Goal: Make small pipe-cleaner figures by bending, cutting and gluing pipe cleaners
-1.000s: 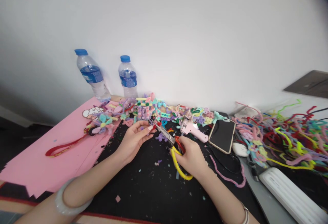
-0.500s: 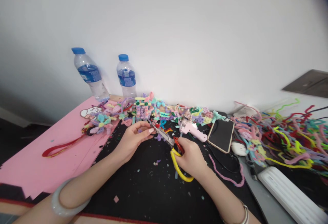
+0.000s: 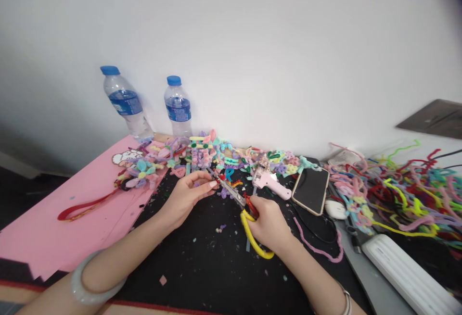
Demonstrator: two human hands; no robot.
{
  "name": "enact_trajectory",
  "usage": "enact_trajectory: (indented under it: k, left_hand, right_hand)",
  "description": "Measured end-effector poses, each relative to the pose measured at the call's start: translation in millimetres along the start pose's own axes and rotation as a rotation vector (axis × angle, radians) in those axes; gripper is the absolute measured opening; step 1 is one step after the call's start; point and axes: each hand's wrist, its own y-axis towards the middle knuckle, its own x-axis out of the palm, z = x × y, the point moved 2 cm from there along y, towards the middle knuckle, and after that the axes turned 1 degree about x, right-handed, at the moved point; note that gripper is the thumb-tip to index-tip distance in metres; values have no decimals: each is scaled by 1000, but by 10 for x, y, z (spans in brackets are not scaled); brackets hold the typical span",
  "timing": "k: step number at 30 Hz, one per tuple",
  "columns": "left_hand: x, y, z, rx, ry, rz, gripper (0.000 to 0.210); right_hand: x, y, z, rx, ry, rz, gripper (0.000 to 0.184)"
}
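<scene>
My right hand (image 3: 269, 221) grips a pair of scissors (image 3: 234, 195) with red and yellow handles, its blades pointing up and left. The blade tips reach close beside the fingertips of my left hand (image 3: 189, 197). Thumb and fingers of that left hand are pinched together at a small piece, partly hidden, which I cannot make out; a bit of red shows by the tips. Behind the blades lie a blue pipe cleaner loop (image 3: 228, 174) and small purple fuzzy shapes (image 3: 225, 193).
A pink glue gun (image 3: 270, 182), a phone (image 3: 311, 191) and a white mouse (image 3: 335, 208) lie to the right, before tangled pipe cleaners (image 3: 407, 190). Pink card (image 3: 94, 190) and two water bottles (image 3: 124, 98) (image 3: 178, 108) are at left. Scraps dot the black mat (image 3: 216, 276).
The scissors' blade tips have drawn back slightly to the right from my left fingertips. Both hands otherwise stay in nearly the same place.
</scene>
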Motion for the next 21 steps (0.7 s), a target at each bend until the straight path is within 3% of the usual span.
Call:
enact_trajectory:
  k: [12, 18, 21]
  left_hand:
    - [-2, 15, 25, 14, -32, 13, 19]
    - [-27, 29, 14, 16, 19, 41, 20]
    - [-39, 44, 1, 16, 86, 51, 21]
  right_hand:
    - [24, 22, -12, 14, 62, 59, 23]
    - [-223, 187, 17, 75, -55, 177, 21]
    - [-367, 404, 17, 20, -105, 189, 14]
